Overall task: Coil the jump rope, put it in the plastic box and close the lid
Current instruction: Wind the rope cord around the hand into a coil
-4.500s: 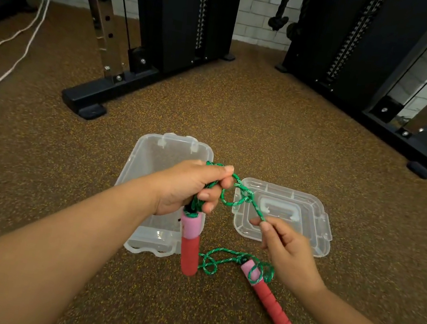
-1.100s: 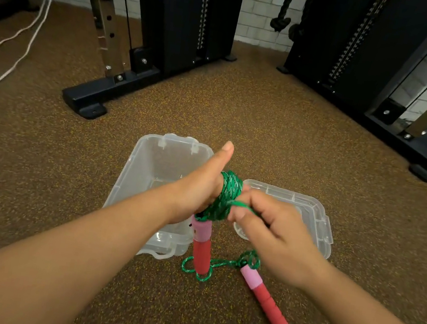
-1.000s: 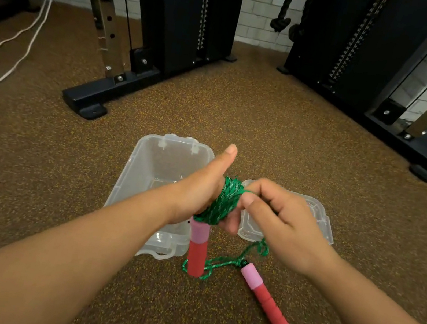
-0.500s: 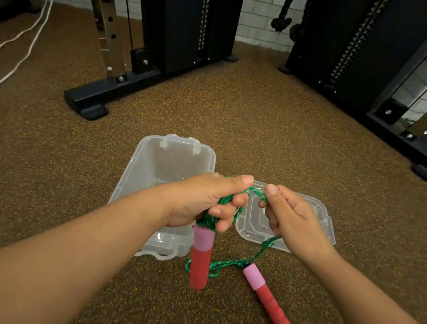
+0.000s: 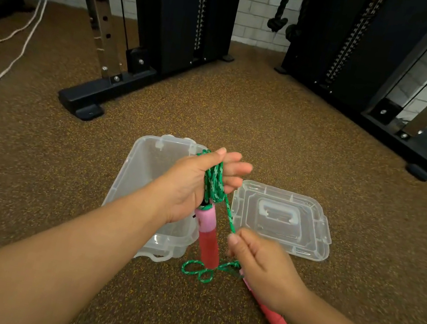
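Rope [image 5: 213, 187] coils wrap the left hand [image 5: 196, 187] at frame centre, fingers loosely spread; right hand [image 5: 265, 266] below pinches its strand.

A gym: black cable machines [image 5: 180, 15] with weight stacks, speckled rubber floor [image 5: 268, 131], white brick wall [image 5: 257, 13].
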A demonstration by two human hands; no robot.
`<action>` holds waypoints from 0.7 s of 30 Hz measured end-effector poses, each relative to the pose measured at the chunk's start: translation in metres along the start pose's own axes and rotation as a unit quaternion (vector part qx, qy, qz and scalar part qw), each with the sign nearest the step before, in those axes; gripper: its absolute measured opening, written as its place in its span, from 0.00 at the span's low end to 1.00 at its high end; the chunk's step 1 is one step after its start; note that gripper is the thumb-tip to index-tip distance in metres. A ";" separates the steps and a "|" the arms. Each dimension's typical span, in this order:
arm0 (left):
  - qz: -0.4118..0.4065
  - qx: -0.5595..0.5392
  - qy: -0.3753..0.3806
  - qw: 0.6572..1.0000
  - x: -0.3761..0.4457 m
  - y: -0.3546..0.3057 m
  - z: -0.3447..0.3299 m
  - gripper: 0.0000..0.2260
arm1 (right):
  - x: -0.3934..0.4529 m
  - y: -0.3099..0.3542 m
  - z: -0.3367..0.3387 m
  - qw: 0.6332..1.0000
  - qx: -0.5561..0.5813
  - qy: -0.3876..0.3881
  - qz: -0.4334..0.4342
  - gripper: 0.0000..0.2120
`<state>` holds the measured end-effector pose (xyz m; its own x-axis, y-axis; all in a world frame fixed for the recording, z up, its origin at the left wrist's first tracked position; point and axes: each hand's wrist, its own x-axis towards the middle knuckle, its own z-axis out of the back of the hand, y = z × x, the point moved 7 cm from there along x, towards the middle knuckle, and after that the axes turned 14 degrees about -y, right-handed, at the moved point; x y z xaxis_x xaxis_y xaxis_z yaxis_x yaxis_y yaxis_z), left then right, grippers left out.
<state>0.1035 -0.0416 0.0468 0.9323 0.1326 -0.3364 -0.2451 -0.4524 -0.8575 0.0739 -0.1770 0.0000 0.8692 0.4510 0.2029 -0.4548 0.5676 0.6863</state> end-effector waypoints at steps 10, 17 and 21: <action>-0.049 0.215 -0.006 0.975 -0.001 0.001 -0.009 0.26 | 0.003 0.059 0.023 0.990 0.054 -0.052 0.119 0.21; -0.049 0.310 0.021 0.949 -0.012 0.002 -0.005 0.34 | 0.021 0.076 0.053 0.973 0.176 -0.103 0.104 0.16; -0.059 0.357 0.096 0.927 -0.019 0.000 -0.014 0.41 | 0.037 0.073 0.078 0.971 0.171 -0.147 0.085 0.13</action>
<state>0.0890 -0.0562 0.0582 0.9773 -0.0461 -0.2068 -0.1878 0.2633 -0.9462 0.0873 -0.1724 0.1121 0.8280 0.2736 0.4895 -0.5490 0.2176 0.8070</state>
